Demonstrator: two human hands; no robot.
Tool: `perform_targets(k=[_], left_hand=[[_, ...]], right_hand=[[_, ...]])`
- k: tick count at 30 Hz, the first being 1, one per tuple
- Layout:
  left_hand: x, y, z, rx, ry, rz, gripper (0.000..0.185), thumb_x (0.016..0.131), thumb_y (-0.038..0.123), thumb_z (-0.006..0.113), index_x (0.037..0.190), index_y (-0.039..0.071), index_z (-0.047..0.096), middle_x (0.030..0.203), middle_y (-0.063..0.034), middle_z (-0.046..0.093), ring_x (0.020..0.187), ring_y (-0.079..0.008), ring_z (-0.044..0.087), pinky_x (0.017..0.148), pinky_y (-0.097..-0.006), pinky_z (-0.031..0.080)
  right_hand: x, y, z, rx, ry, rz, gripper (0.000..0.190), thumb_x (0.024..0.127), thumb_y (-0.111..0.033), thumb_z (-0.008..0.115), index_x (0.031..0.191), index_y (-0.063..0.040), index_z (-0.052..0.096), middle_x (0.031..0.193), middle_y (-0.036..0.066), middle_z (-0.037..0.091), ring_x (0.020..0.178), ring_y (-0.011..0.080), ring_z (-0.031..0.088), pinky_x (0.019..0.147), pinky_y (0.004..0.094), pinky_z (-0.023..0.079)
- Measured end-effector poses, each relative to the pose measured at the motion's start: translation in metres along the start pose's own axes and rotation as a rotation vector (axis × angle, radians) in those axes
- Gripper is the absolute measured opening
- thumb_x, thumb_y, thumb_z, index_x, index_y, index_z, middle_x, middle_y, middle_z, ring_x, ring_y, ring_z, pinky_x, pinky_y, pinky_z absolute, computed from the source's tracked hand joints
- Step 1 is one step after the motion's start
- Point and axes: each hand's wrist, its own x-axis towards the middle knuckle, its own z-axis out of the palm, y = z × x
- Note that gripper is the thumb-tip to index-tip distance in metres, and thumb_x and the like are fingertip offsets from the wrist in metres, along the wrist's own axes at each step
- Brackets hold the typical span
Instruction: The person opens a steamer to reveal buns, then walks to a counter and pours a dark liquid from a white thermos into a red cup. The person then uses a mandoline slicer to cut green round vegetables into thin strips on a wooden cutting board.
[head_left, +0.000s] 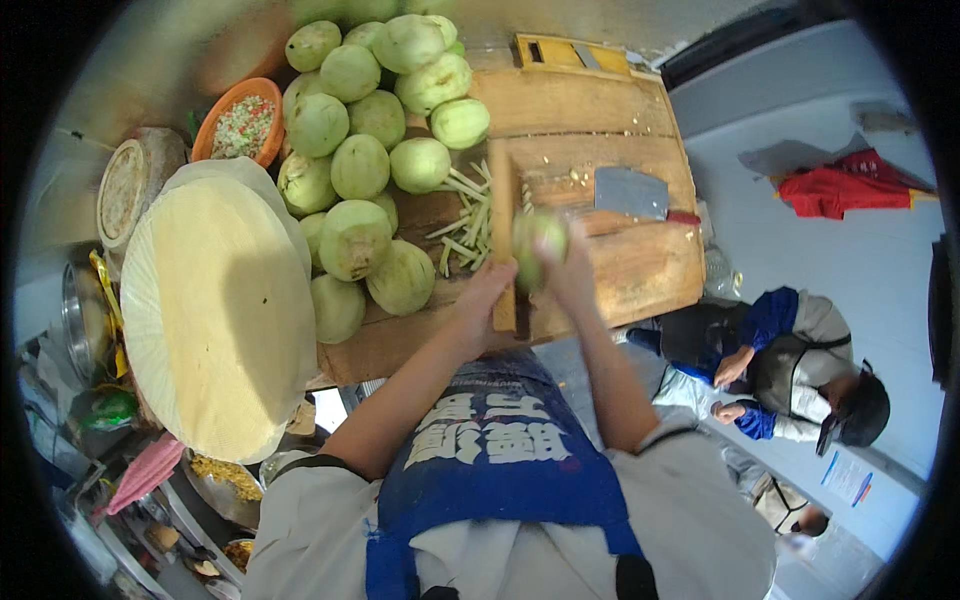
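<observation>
A wooden slicer board (504, 187) stands on edge on the wooden worktable (577, 101). My left hand (484, 300) grips its near end. In my right hand (568, 270) is a round, pale green vegetable (527, 247), blurred and held against the board's right face. Thin pale green strips (471, 225) lie in a loose heap left of the board. Beyond them is a pile of several round, peeled-looking green vegetables (360, 166). A cleaver (630, 193) with a red handle lies flat on the right of the table, among small scraps.
A second, yellow slicer (611, 61) lies at the table's far edge. An orange basket (280, 135) holds chopped white and red bits. A large round, pale yellow cover (202, 300) stands at left, near pans of food (217, 487). At right, a co-worker (795, 360) sits.
</observation>
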Motion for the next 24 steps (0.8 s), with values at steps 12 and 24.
perform_targets(k=[12,24], left_hand=[[-0.014,0.015,-0.003,0.056,-0.025,0.043,0.038,0.106,0.038,0.062,0.134,0.012,0.059,0.12,-0.0059,0.069,0.103,-0.0181,0.07,0.083,-0.0354,0.06],[-0.035,0.043,0.017,-0.026,-0.204,-0.085,0.071,0.102,0.059,0.058,0.149,0.007,0.051,0.129,-0.0142,0.066,0.114,-0.0341,0.069,0.087,-0.0628,0.061]], right_hand=[[-0.023,-0.016,0.01,0.076,-0.086,0.04,0.06,0.099,-0.037,0.067,0.141,0.003,0.052,0.136,0.028,0.055,0.132,0.0424,0.052,0.114,0.0518,0.041],[0.021,-0.031,-0.033,0.919,-0.16,0.544,0.072,0.109,-0.044,0.057,0.16,0.0,0.034,0.153,0.02,0.049,0.137,0.0284,0.052,0.115,0.0403,0.043]])
